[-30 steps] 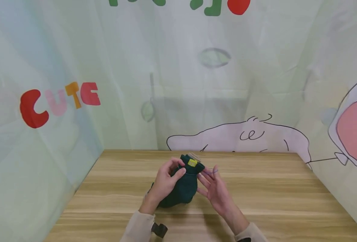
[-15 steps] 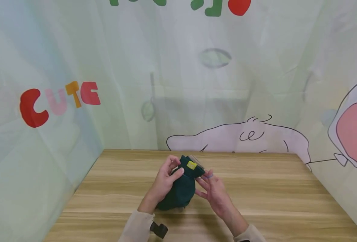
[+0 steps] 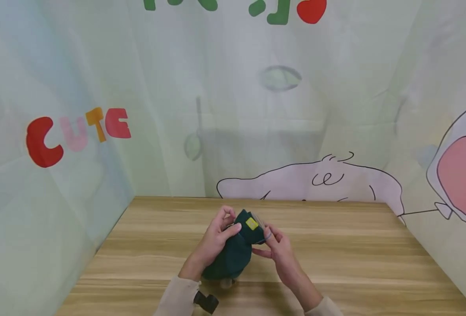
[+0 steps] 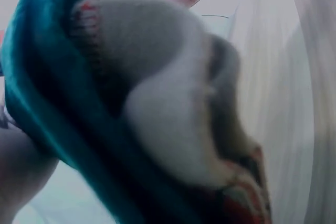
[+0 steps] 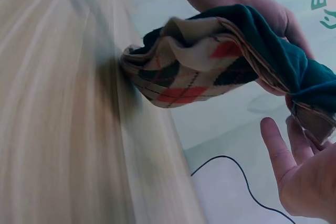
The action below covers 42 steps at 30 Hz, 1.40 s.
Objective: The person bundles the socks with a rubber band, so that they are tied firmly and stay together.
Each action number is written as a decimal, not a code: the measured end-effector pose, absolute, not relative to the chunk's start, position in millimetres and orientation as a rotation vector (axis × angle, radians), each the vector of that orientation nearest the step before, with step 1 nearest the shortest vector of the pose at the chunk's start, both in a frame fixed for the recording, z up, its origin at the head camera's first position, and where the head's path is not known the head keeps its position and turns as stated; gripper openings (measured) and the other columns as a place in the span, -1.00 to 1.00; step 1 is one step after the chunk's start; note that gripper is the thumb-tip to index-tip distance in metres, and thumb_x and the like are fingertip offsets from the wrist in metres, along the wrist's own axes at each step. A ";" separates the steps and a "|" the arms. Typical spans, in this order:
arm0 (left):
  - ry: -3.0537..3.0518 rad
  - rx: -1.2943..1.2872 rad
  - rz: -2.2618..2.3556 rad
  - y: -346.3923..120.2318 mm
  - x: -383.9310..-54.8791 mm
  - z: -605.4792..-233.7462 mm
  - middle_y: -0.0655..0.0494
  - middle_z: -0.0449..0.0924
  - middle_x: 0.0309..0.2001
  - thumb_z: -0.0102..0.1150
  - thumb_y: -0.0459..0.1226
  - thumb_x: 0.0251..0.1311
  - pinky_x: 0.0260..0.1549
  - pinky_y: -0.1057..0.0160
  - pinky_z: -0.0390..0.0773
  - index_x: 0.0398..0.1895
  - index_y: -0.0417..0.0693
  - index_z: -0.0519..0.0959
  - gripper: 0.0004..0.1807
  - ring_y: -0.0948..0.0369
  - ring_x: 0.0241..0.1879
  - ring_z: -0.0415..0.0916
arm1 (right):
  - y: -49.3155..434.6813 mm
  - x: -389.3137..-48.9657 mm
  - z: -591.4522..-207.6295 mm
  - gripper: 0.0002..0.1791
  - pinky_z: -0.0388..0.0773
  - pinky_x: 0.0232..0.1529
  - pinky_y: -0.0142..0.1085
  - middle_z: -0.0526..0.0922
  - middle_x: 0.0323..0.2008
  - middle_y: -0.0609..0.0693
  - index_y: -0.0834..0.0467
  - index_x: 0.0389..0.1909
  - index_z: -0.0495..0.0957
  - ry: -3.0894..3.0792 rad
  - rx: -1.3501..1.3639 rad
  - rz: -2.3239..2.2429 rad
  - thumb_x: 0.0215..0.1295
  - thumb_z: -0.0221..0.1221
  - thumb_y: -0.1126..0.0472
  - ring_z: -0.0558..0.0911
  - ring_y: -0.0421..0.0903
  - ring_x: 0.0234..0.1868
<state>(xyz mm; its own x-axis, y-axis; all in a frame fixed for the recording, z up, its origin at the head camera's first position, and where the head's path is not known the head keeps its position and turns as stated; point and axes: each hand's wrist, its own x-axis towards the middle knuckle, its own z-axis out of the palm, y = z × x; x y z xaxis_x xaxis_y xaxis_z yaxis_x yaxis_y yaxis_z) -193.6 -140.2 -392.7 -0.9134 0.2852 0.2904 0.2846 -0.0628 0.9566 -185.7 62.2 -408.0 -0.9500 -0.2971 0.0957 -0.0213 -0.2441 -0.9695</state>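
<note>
A dark green folded cloth [image 3: 233,254], gathered near its upper end, is held above the table. It bears a yellow label [image 3: 252,224]. In the right wrist view its other side shows a beige, red and dark argyle pattern [image 5: 184,82]. My left hand [image 3: 216,239] grips it at the gathered part between thumb and fingers. My right hand [image 3: 282,254] is at the upper end, thumb and a finger pinching a thin bluish band [image 3: 265,239]; some other fingers stay extended. Up close in the left wrist view are the cloth's grey layers [image 4: 168,124].
A wooden table [image 3: 335,263] lies under both hands. Printed curtains [image 3: 170,87] stand behind and at both sides. A black wrist device [image 3: 206,302] sits at the left sleeve.
The cloth's upper end has come lower and tilted to the right. My right thumb has closed in on that edge and the thin band. My left hand keeps its grip.
</note>
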 end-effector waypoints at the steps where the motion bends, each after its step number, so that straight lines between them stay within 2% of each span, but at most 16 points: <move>1: 2.141 0.669 2.182 -140.9 -193.3 -392.7 -0.23 0.53 0.00 0.05 -0.34 0.46 0.01 0.15 0.51 0.03 -0.29 0.16 -0.68 0.07 -0.01 0.54 | 62.6 -185.5 -407.2 -0.34 0.60 -0.02 0.05 0.52 0.17 0.28 0.42 0.36 0.31 1.819 -0.397 -2.303 0.57 -0.03 -0.07 0.61 0.02 0.12; 7: 2.133 0.774 2.079 -142.9 -191.5 -393.2 -0.23 0.53 -0.02 0.11 -0.36 0.42 -0.11 0.17 0.60 -0.01 -0.30 0.18 -0.67 0.07 -0.05 0.57 | 65.4 -184.5 -404.3 -0.38 0.63 -0.02 -0.06 0.60 0.00 0.16 0.49 0.30 0.31 1.888 -0.495 -2.191 0.57 0.00 0.01 0.64 -0.12 -0.05; 12: 2.161 0.881 1.973 -143.2 -189.2 -394.0 -0.11 0.54 -0.07 0.12 -0.33 0.42 -0.08 0.15 0.55 -0.10 -0.21 0.31 -0.79 0.08 -0.08 0.55 | 66.3 -183.7 -403.9 -0.45 0.54 0.07 -0.24 0.56 0.13 0.21 0.34 0.36 0.35 2.030 -0.543 -2.062 0.54 0.04 0.06 0.57 -0.05 0.05; 15: 2.176 0.949 1.934 -142.9 -187.9 -393.9 -0.02 0.53 -0.11 0.13 -0.34 0.41 0.00 0.09 0.47 -0.12 -0.22 0.38 -0.84 0.07 -0.06 0.52 | 65.5 -184.2 -404.7 -0.46 0.47 0.17 -0.21 0.51 0.24 0.25 0.30 0.37 0.37 2.090 -0.586 -2.017 0.53 0.07 0.07 0.53 0.03 0.17; 17: 2.194 0.973 1.916 -142.2 -187.4 -393.2 0.01 0.52 -0.12 0.15 -0.36 0.39 0.05 0.02 0.42 -0.13 -0.22 0.42 -0.86 0.05 -0.03 0.52 | 65.0 -184.7 -404.8 -0.48 0.46 0.19 -0.16 0.51 0.24 0.25 0.30 0.35 0.39 2.109 -0.604 -2.011 0.53 0.07 0.07 0.52 0.07 0.19; 25: 2.265 0.914 1.754 -139.2 -186.2 -391.3 0.04 0.55 0.06 0.16 -0.24 0.42 0.24 -0.28 0.27 -0.13 -0.11 0.52 -0.87 0.00 0.20 0.47 | 65.7 -185.6 -405.4 -0.54 0.40 0.24 -0.02 0.54 0.21 0.14 0.23 0.27 0.47 2.192 -0.620 -1.973 0.49 0.13 0.08 0.47 0.08 0.24; 28: 2.277 0.897 1.726 -137.0 -185.9 -390.4 0.04 0.57 0.08 0.19 -0.21 0.40 0.22 -0.21 0.34 -0.10 -0.10 0.50 -0.84 0.04 0.17 0.50 | 66.2 -185.3 -406.9 -0.57 0.49 0.11 -0.09 0.58 0.14 0.14 0.22 0.22 0.50 2.257 -0.656 -1.921 0.44 0.19 0.11 0.53 0.05 0.12; 33: 2.220 0.895 1.767 -132.8 -184.7 -388.4 -0.13 0.66 -0.03 0.27 -0.23 0.33 -0.04 0.12 0.60 0.01 -0.18 0.23 -0.57 0.15 -0.05 0.65 | 67.9 -184.6 -409.0 -0.58 0.58 -0.13 -0.27 0.62 0.03 0.16 0.22 0.17 0.52 2.347 -0.750 -1.818 0.38 0.25 0.13 0.59 0.00 -0.10; 36: 2.205 0.887 1.785 -130.5 -184.1 -387.7 -0.18 0.67 -0.03 0.31 -0.21 0.30 -0.10 0.21 0.62 0.00 -0.17 0.15 -0.49 0.19 -0.07 0.68 | 69.7 -183.9 -409.0 -0.60 0.59 -0.13 -0.30 0.62 0.03 0.15 0.21 0.16 0.53 2.360 -0.785 -1.823 0.38 0.26 0.15 0.59 -0.01 -0.10; 42: 2.255 0.890 1.747 -128.4 -184.4 -387.1 -0.19 0.57 0.11 0.36 -0.16 0.24 -0.04 0.12 0.60 -0.06 -0.09 0.18 -0.49 0.11 0.04 0.65 | 69.9 -182.5 -409.4 -0.65 0.58 -0.05 -0.28 0.67 -0.04 0.01 0.10 0.06 0.60 2.476 -0.843 -1.809 0.30 0.34 0.10 0.62 -0.06 -0.10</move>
<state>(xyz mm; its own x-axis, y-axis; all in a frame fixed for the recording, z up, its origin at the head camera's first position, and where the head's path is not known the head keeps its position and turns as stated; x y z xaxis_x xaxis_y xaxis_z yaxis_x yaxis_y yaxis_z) -184.4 -128.4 -387.1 -0.8119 0.5363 0.2306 0.3572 0.1439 0.9229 -182.5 69.9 -409.4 -0.8587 -0.3910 0.3314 -0.4346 0.2127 -0.8751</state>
